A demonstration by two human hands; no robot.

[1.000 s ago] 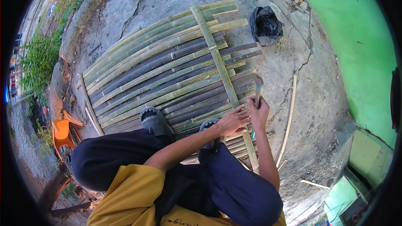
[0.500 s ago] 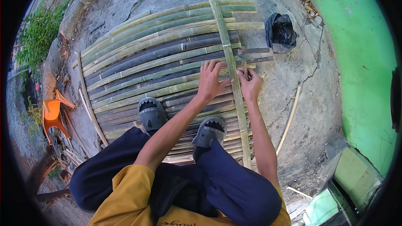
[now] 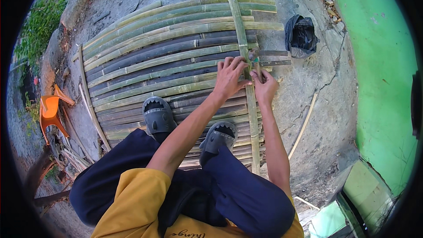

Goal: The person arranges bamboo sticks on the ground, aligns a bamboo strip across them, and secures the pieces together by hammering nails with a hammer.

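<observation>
A long split-bamboo crosspiece (image 3: 241, 31) lies over a row of bamboo slats (image 3: 145, 68) on the ground. My left hand (image 3: 230, 77) reaches onto it, thumb and fingers apart, fingertips touching its left side. Whether anything small is under those fingertips cannot be made out. Just right of the crosspiece, my right hand (image 3: 265, 89) is closed around the handle of a hammer (image 3: 258, 74). The hammer's head points away from me, beside the crosspiece and close to my left fingertips. My feet, in grey sandals (image 3: 158, 117), are on the slats.
A black plastic bag (image 3: 301, 37) stands open at the right, beyond the slat ends. One thin strip (image 3: 303, 125) lies on the concrete near a green wall (image 3: 379, 83). Another bamboo crosspiece (image 3: 83, 77) edges the slats at left; an orange plastic chair (image 3: 50, 112) is farther left.
My left hand has moved right and its fingers have come onto the crosspiece, nearer the hammer head. My right hand still holds the hammer. The view has shifted slightly.
</observation>
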